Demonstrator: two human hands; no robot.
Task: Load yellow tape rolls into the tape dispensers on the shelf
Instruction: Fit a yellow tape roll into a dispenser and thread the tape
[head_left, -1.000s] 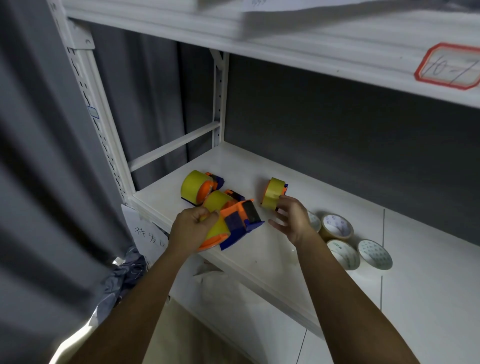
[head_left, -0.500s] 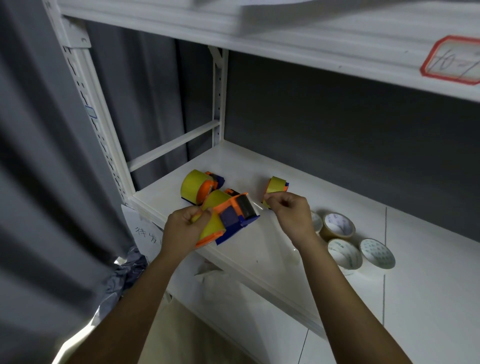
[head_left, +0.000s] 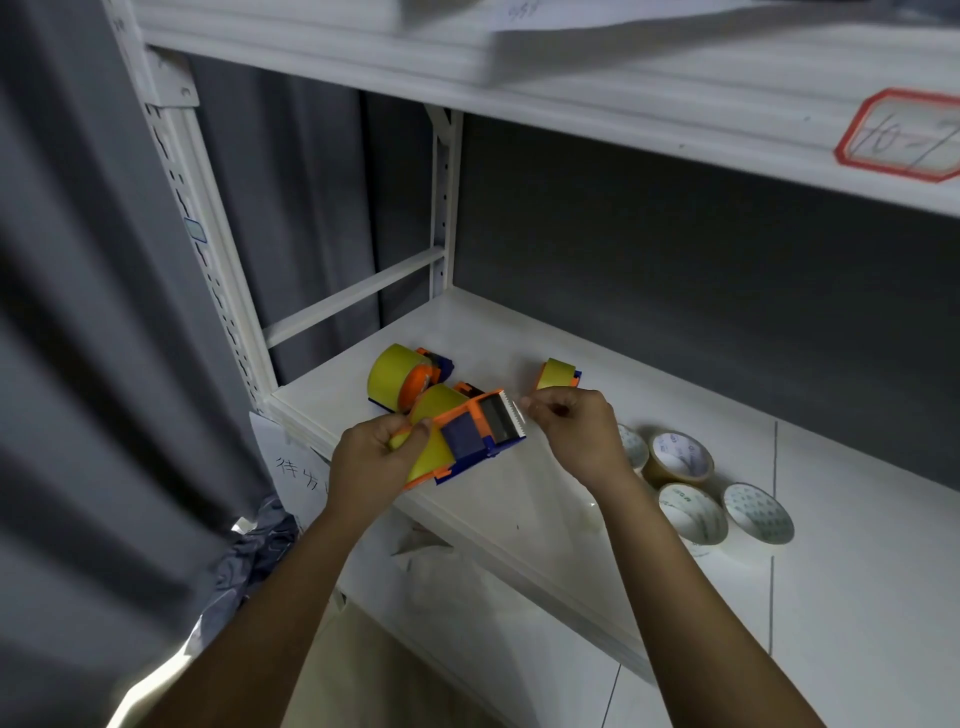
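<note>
A: We see the left hand (head_left: 375, 457) wrapped around the yellow tape roll (head_left: 432, 444) sitting in the orange and blue dispenser (head_left: 475, 436), held just above the front edge of the white shelf (head_left: 519, 499)

B: And the right hand (head_left: 574, 431)? We make out its fingers curled, fingertips pinched together right at the dispenser's toothed blade (head_left: 511, 415), though what they pinch is too thin for us to tell

A: Behind the held one we count two more loaded dispensers lying on the shelf, one at back left (head_left: 402, 376) and a smaller one (head_left: 558, 374) just beyond the right hand

B: We also spot four pale tape rolls (head_left: 691, 486) clustered to the right of the right wrist
</note>
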